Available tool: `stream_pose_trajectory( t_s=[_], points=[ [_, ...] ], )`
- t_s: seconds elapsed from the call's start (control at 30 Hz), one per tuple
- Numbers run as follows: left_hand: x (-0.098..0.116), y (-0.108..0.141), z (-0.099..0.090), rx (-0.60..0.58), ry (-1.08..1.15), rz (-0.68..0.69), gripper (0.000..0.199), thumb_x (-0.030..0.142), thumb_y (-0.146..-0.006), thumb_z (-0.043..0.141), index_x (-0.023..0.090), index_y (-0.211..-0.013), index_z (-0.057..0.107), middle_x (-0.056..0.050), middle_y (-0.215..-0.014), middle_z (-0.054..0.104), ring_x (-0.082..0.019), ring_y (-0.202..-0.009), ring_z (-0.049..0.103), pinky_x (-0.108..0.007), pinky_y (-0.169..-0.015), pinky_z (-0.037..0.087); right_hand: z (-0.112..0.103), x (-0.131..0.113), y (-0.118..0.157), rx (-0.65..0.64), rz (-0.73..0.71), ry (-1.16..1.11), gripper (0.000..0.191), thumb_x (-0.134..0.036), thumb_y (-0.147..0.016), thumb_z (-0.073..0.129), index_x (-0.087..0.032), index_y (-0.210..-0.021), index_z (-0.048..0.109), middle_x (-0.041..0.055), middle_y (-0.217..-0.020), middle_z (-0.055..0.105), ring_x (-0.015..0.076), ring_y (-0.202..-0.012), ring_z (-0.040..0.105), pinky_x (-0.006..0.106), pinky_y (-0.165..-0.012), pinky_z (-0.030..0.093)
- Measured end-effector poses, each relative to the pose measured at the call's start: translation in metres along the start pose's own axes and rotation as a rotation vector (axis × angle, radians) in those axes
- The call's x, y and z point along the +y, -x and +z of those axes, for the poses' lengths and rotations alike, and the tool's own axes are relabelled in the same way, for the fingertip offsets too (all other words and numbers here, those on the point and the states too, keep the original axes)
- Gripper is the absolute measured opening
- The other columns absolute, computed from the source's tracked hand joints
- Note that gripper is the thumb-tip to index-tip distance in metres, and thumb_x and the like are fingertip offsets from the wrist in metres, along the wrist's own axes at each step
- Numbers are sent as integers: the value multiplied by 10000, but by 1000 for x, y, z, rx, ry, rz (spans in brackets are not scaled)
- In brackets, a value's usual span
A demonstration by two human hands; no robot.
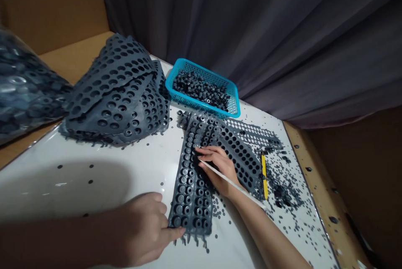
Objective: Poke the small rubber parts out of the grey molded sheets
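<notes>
A dark rubber sheet (188,185) with rows of raised round caps lies on the white table. My left hand (147,229) is at its near left corner, index finger stretched onto the edge and the other fingers curled, with nothing seen in them. Over the sheet's middle, my right hand (218,168) has its fingers closed on a thin white stick (232,183), whose tip is at the caps. Beneath and right of this sheet lies another dark sheet (243,158) with open holes.
A blue basket (234,98) of small dark parts stands at the back. Folded rubber sheets (116,93) and a clear bag (28,93) of dark parts are left. A yellow cutter (264,176) lies among scattered bits (284,193) at right, beside a perforated strip (256,133).
</notes>
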State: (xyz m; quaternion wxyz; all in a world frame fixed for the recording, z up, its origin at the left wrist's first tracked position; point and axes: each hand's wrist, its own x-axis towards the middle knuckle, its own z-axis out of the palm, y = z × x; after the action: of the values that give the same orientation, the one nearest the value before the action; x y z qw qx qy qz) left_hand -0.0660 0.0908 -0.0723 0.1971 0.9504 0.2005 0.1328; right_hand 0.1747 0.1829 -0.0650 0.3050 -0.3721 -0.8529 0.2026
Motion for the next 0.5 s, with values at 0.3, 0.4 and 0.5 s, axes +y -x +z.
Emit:
stream_pose_trajectory(
  t_s=[0.3,0.4,0.5],
  points=[
    [0,0,2,-15,6,-8,383,220,-843,543,241,-1225,523,33,-618,625,-173,-570,516,-330,-667,366,4,7,1,-25,-93,174,55,-210,-880,592,-218,-928,618,63,-1074,712,224,-1009,612,406,-841,485],
    [0,1,2,-6,11,-5,382,220,-841,547,241,-1221,524,34,-628,634,-174,-582,532,-333,-684,372,4,8,0,-3,-112,221,68,-182,-894,564,-219,-932,606,61,-1068,712,215,-983,615,398,-833,489],
    [0,1,2,7,11,-8,387,221,-837,547,245,-1222,523,38,-626,632,-176,-580,538,-337,-689,376,4,11,-1,18,-89,223,105,-175,-908,524,-226,-944,608,71,-1065,709,215,-983,615,398,-836,501]
  ],
)
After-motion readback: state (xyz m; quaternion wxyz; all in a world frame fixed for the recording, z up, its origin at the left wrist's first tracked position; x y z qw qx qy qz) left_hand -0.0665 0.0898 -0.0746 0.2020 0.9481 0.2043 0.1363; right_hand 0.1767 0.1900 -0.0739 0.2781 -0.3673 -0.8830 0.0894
